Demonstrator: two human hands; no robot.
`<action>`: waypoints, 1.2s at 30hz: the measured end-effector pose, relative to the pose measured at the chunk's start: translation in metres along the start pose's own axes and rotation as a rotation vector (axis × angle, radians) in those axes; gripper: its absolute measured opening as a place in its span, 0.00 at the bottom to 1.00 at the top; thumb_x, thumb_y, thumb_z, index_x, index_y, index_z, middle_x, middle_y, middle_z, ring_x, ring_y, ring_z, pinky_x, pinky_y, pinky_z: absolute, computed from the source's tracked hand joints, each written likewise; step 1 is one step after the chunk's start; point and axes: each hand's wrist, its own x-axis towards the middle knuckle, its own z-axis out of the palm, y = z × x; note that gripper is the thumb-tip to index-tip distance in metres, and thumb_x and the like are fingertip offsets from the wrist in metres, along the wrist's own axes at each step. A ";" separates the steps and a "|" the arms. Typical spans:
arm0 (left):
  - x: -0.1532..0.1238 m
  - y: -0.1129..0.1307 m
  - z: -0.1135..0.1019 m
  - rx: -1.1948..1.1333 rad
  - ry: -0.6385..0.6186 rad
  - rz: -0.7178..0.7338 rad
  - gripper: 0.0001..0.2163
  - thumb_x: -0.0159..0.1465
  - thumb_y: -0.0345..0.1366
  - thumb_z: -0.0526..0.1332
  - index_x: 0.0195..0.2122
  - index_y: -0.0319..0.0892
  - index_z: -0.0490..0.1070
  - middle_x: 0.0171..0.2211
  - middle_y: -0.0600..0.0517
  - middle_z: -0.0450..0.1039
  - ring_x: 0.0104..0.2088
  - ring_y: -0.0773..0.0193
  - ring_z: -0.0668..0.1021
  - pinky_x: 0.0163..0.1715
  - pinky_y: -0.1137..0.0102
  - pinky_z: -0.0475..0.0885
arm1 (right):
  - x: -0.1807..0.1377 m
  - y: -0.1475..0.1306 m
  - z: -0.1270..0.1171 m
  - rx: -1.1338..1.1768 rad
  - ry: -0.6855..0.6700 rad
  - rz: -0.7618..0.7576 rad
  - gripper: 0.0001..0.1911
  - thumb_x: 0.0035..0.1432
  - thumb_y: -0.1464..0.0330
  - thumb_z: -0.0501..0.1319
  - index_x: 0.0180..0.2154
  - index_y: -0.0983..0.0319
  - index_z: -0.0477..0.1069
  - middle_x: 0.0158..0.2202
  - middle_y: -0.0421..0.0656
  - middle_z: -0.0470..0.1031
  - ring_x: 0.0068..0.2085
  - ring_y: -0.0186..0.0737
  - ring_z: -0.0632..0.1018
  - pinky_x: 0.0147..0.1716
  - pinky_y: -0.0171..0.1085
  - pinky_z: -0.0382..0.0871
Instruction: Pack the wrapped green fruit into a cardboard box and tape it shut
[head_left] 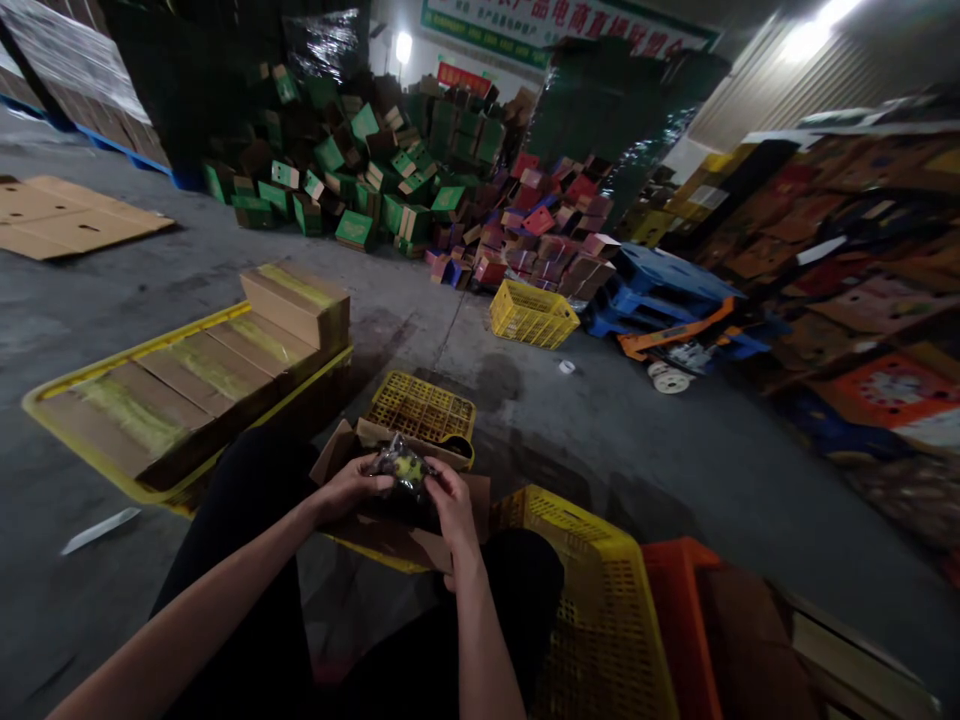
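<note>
1. Left hand [352, 488]: lower centre of the frame. Grip nearly closed; thumb and fingers pinch the left side of the bag [407, 467].
2. Right hand [451, 498]: just right of the left hand. Grip likewise nearly closed, with the fingertips on the right side of the bag.
3. Bag: just below the middle of the frame, held between both hands over the carton [334, 452]. Film clear and glossy, with a yellow-green patch; the dark contents cannot be identified.
4. Carton: open, flaps splayed, between the knees. Interior largely hidden by the hands and bag.
5. Grid crate [421, 402]: directly beyond the carton.
6. Long crate [311, 383]: left of the frame. Carries taped boxes [202, 365], one raised above the others at the far end.
7. Yellow crate [626, 600]: lower right, beside the red crate [675, 580].
8. Green boxes [364, 190]: heaped at upper centre, left of the red boxes [536, 220].
9. Pallet truck [671, 345]: right of the frame, next to blue pallets [660, 275].
</note>
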 end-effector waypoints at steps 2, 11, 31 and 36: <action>-0.002 0.004 0.004 0.005 -0.056 0.002 0.25 0.51 0.37 0.75 0.51 0.41 0.76 0.47 0.44 0.78 0.47 0.51 0.78 0.49 0.63 0.69 | 0.000 0.002 0.000 0.050 0.015 0.037 0.20 0.52 0.57 0.67 0.47 0.55 0.78 0.48 0.44 0.80 0.50 0.49 0.77 0.48 0.45 0.72; -0.003 0.005 0.004 0.023 -0.025 0.017 0.25 0.53 0.41 0.74 0.51 0.40 0.76 0.42 0.44 0.79 0.46 0.49 0.78 0.48 0.61 0.70 | -0.004 0.008 0.007 0.216 -0.085 0.165 0.22 0.51 0.54 0.69 0.44 0.58 0.78 0.43 0.45 0.80 0.41 0.43 0.79 0.39 0.40 0.76; 0.003 -0.013 -0.007 -0.028 0.128 -0.037 0.21 0.57 0.47 0.71 0.45 0.38 0.74 0.40 0.45 0.78 0.36 0.60 0.79 0.36 0.70 0.72 | -0.006 -0.004 0.009 0.072 -0.079 0.119 0.19 0.56 0.53 0.66 0.45 0.56 0.77 0.42 0.44 0.80 0.43 0.45 0.79 0.42 0.40 0.74; 0.002 -0.013 -0.006 0.044 0.122 -0.083 0.22 0.57 0.50 0.70 0.44 0.38 0.74 0.38 0.47 0.76 0.33 0.64 0.78 0.32 0.72 0.70 | -0.007 -0.007 0.010 0.094 -0.084 0.099 0.22 0.56 0.55 0.67 0.50 0.55 0.75 0.45 0.44 0.79 0.45 0.45 0.79 0.42 0.40 0.75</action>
